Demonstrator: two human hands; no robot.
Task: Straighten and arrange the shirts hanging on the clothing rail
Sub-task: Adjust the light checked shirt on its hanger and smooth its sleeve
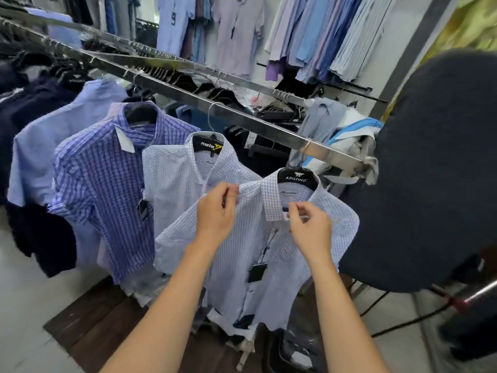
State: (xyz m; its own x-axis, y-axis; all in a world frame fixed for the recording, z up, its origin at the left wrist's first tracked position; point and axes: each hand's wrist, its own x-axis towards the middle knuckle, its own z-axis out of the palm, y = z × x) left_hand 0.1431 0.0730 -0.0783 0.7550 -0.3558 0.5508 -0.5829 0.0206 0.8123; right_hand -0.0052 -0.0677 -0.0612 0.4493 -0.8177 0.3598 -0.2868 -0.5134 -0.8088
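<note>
The front shirt point(242, 254), pale with a fine blue check, hangs on a black hanger point(295, 176) at the near end of the slanted metal rail point(188, 96). Both hands are up at its collar. The left hand point(216, 214) has its thumb and fingertips closed in a pinch grip on the edge of the collar, on the viewer's left side. The right hand point(310, 228) has a similar tight grip, its curled fingers pinching the fabric just below the collar point at the shirt's opening. A dark price tag point(256, 271) dangles on a string down the shirt's front.

Just behind it on the same rail hangs a second pale checked shirt point(172, 181), partly overlapped by the front one. Next comes a blue checked shirt point(102, 189), then a plain light blue shirt point(51, 141), then dark garments point(37, 238) farther along.

A large dark padded board point(430, 170) fills the right side, close to the rail's end. More shirts point(322, 36) hang along the back wall.
</note>
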